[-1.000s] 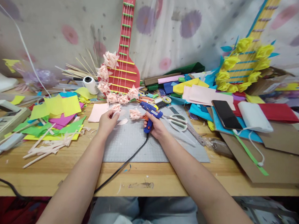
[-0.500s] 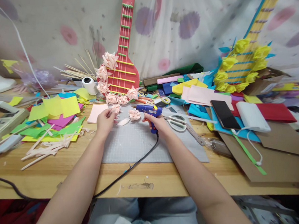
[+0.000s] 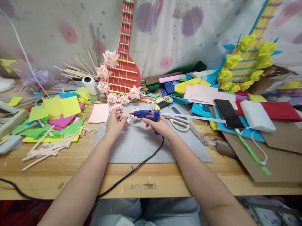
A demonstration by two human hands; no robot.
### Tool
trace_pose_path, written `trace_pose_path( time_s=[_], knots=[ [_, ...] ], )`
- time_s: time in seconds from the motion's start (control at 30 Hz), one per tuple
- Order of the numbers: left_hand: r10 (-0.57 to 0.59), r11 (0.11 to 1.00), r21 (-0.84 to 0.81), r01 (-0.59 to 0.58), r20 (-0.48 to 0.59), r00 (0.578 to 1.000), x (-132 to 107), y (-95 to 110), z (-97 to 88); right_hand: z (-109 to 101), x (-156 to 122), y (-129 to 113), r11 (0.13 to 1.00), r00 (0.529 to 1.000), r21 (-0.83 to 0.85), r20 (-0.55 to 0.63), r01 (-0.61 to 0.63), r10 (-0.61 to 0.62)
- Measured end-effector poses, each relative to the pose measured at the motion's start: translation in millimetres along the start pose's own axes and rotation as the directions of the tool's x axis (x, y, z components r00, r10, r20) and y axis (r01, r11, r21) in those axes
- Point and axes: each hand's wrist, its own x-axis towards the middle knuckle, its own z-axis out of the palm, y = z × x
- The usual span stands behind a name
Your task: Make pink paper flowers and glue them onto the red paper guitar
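My right hand (image 3: 157,124) is wrapped round the handle of a blue hot glue gun (image 3: 147,114), held level with its nozzle pointing left. A long pale glue stick (image 3: 194,117) juts from the gun's back. Just left of the nozzle, my left hand (image 3: 116,122) pinches a pale pink paper petal (image 3: 125,115), partly hidden by the fingers. Both hands are over a grey cutting mat (image 3: 138,148). Behind them, a red guitar shape (image 3: 125,74) stands upright, with pink paper flowers (image 3: 104,72) along its left side and bottom.
Scissors (image 3: 180,123) and a metal ruler (image 3: 197,135) lie right of the gun. The gun's black cord (image 3: 137,166) crosses the table's front edge. Coloured paper scraps (image 3: 61,107) are at left. A phone (image 3: 229,113) and a white power bank (image 3: 257,115) lie at right.
My left hand has picked the pale petal up off the mat and moved right. The glue gun has turned level and come left, its nozzle now close to the left fingers.
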Motion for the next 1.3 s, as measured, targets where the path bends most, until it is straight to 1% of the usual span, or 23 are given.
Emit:
trace_pose_path(
  time_s=[0.17,0.37,0.53,0.77,0.97,1.13,1.3],
  knots=[
    [0.014,0.999,0.037,-0.013,-0.010,1.000,-1.6,2.6,-0.4,1.2,-1.0,-2.7,0.998,0.999,-0.046,-0.011,0.039,-0.039],
    [0.017,0.999,0.045,-0.016,-0.019,1.000,-1.5,2.4,-1.2,2.3,-1.3,-3.9,0.998,0.999,-0.070,-0.031,0.006,-0.008],
    [0.039,0.997,0.059,-0.039,-0.006,0.999,-1.4,1.3,-0.9,2.3,-1.6,-4.6,0.998,1.000,-0.068,-0.030,-0.008,0.006],
    [0.030,0.996,0.081,-0.029,-0.007,1.000,-1.2,1.5,-0.6,3.1,-1.5,-6.2,0.999,1.000,-0.039,-0.007,0.005,-0.006],
    [0.040,0.996,0.078,-0.041,0.013,0.999,-1.9,1.7,-0.3,4.1,-1.4,-7.7,0.998,0.999,-0.069,-0.034,-0.009,0.006],
    [0.055,0.993,0.099,-0.057,0.020,0.998,-3.1,2.5,-0.4,4.1,-2.3,-8.1,1.000,0.999,-0.031,-0.042,0.003,-0.005],
    [0.063,0.990,0.123,-0.067,0.033,0.997,-3.7,1.6,0.4,3.5,-2.1,-8.4,0.994,0.999,-0.107,-0.045,-0.024,0.019]
  ],
)
